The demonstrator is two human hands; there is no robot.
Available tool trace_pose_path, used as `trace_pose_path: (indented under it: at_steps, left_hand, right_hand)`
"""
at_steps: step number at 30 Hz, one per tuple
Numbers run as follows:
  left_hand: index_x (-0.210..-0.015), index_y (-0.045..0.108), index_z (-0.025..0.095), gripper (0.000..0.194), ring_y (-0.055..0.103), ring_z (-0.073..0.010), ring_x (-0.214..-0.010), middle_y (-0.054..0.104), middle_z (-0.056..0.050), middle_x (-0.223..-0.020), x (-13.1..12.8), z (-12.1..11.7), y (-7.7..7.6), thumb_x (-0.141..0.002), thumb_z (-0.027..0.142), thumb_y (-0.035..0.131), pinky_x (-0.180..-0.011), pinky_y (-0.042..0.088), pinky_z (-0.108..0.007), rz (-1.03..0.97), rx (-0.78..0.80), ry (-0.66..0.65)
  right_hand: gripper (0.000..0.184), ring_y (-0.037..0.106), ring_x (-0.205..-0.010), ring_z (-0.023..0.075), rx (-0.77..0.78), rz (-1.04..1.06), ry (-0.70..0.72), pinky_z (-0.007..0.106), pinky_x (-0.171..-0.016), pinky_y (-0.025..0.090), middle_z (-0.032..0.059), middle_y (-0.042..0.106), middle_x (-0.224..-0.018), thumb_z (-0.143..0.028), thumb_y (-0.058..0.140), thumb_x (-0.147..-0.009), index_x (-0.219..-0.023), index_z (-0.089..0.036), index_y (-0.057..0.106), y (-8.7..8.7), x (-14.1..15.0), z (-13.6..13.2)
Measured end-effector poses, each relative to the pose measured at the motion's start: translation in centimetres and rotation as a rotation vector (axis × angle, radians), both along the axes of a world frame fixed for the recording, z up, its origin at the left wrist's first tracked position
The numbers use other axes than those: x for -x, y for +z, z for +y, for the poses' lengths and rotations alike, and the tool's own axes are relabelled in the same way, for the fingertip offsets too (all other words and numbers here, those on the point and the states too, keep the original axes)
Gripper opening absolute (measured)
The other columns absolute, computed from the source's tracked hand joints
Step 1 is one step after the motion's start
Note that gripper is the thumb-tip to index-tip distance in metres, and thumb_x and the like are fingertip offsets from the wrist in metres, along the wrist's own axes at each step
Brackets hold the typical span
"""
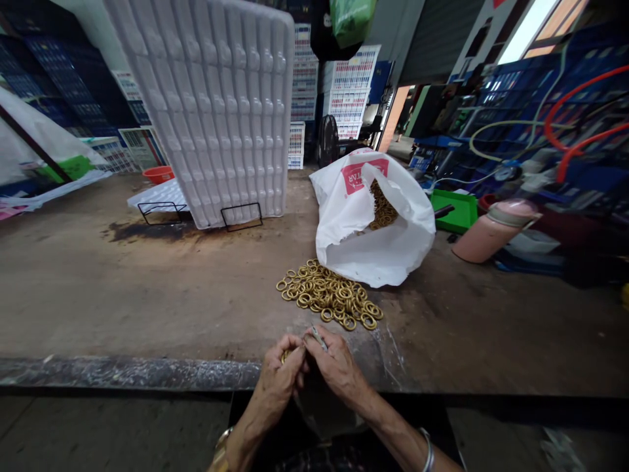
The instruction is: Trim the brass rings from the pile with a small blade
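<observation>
From my remote seat, my left hand pinches a brass ring, right hand grips a slim tool, with loose rings heaped on the bench, likely for easy reach.

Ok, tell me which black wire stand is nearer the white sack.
The right-hand stand, below the tall tray; the other stand sits farther left.

Dull brass-toned metal rings, scuffed wooden table
</observation>
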State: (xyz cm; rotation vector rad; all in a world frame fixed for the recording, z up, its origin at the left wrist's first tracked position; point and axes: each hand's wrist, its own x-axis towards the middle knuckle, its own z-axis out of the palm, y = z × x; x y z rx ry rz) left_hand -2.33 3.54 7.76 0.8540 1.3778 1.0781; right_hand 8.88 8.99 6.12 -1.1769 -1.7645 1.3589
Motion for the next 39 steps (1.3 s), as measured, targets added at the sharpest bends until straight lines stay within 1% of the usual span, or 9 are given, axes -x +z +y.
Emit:
trace_pose_path:
  at_steps: [5,8,10,14,25,31,35,37,39]
  left_hand:
    - [-0.067,0.045,0.018,0.03,0.036,-0.0061,-0.038,0.042,0.007,-0.046,0.0,0.0,-0.2,-0.076,0.047,0.048,-0.038,0.029,-0.016,0.041,-0.01,-0.01]
    - [-0.068,0.045,0.018,0.028,0.036,-0.0061,-0.038,0.044,0.006,-0.048,0.2,0.0,-0.6,-0.076,0.045,0.047,-0.038,0.029,-0.016,0.045,-0.023,-0.011]
    - [-0.069,0.045,0.018,0.028,0.036,-0.0061,-0.038,0.044,0.006,-0.047,0.4,-0.1,-0.8,-0.077,0.045,0.047,-0.038,0.029,-0.016,0.053,-0.023,-0.004]
    - [-0.07,0.045,0.018,0.027,0.036,-0.0058,-0.039,0.045,0.006,-0.049,0.6,0.0,-1.0,-0.078,0.044,0.047,-0.038,0.03,-0.016,0.051,-0.027,0.008]
    - [-0.073,0.045,0.018,0.021,0.04,-0.0062,-0.043,0.048,0.004,-0.055,0.6,-0.1,-1.2,-0.078,0.038,0.046,-0.041,0.031,-0.016,0.078,-0.048,0.02]
    - [-0.07,0.045,0.018,0.025,0.037,-0.0062,-0.04,0.047,0.005,-0.051,0.7,-0.2,-0.5,-0.079,0.041,0.046,-0.039,0.03,-0.017,0.067,-0.04,-0.004]
    - [-0.069,0.046,0.018,0.028,0.039,-0.0066,-0.041,0.046,0.005,-0.05,0.9,-1.0,0.5,-0.081,0.043,0.047,-0.041,0.031,-0.017,0.024,-0.064,-0.05]
    - [-0.072,0.047,0.018,0.027,0.04,-0.0064,-0.041,0.047,0.005,-0.052,1.0,-1.4,0.8,-0.082,0.043,0.047,-0.041,0.032,-0.017,-0.014,-0.088,-0.078]
    - [-0.074,0.048,0.018,0.024,0.039,-0.0056,-0.041,0.048,0.005,-0.054,1.1,-1.5,0.8,-0.082,0.041,0.048,-0.04,0.031,-0.017,-0.082,-0.099,-0.064]
  right_hand:
    - [0.024,0.045,-0.057,0.0122,0.053,-0.011,-0.039,0.023,-0.055,0.033,-0.003,0.048,-0.058,-0.032,0.04,-0.081,-0.067,-0.018,0.054,-0.2,-0.3,0.6]
    - [0.021,0.048,-0.058,0.0131,-0.04,-0.093,-0.086,0.023,-0.056,0.034,-0.0014,0.052,-0.061,-0.029,0.039,-0.081,-0.075,-0.018,0.056,-0.7,-0.7,0.9]
    - [0.018,0.048,-0.057,0.0131,-0.168,-0.195,-0.045,0.023,-0.055,0.033,-0.0009,0.053,-0.061,-0.024,0.038,-0.08,-0.077,-0.019,0.056,-1.0,-1.1,0.9]
    - [0.016,0.05,-0.058,0.0126,-0.355,-0.355,0.153,0.022,-0.055,0.032,0.0,0.056,-0.063,-0.01,0.04,-0.073,-0.072,-0.02,0.052,-1.3,-1.6,0.3]
    - [0.022,0.057,-0.066,0.0137,-0.424,-0.461,0.284,0.021,-0.058,0.032,0.0031,0.063,-0.073,-0.004,0.039,-0.07,-0.079,-0.018,0.054,-1.3,-1.6,-0.2]
    - [0.027,0.057,-0.064,0.0156,-0.403,-0.711,0.241,0.024,-0.053,0.028,0.0047,0.065,-0.072,-0.005,0.041,-0.066,-0.085,-0.017,0.057,-0.1,-1.2,0.1]
    - [0.027,0.057,-0.066,0.016,-0.378,-0.824,0.179,0.024,-0.054,0.028,0.0077,0.066,-0.076,-0.005,0.039,-0.071,-0.089,-0.016,0.057,0.2,-1.5,1.3]
    - [0.026,0.057,-0.065,0.0158,-0.372,-0.836,0.127,0.024,-0.055,0.029,0.0082,0.064,-0.075,-0.005,0.04,-0.071,-0.087,-0.015,0.057,0.2,-1.7,1.9]
    - [0.021,0.054,-0.063,0.0146,-0.395,-0.718,0.11,0.023,-0.055,0.029,0.0058,0.062,-0.071,-0.007,0.041,-0.071,-0.083,-0.016,0.056,0.3,-1.7,2.1]
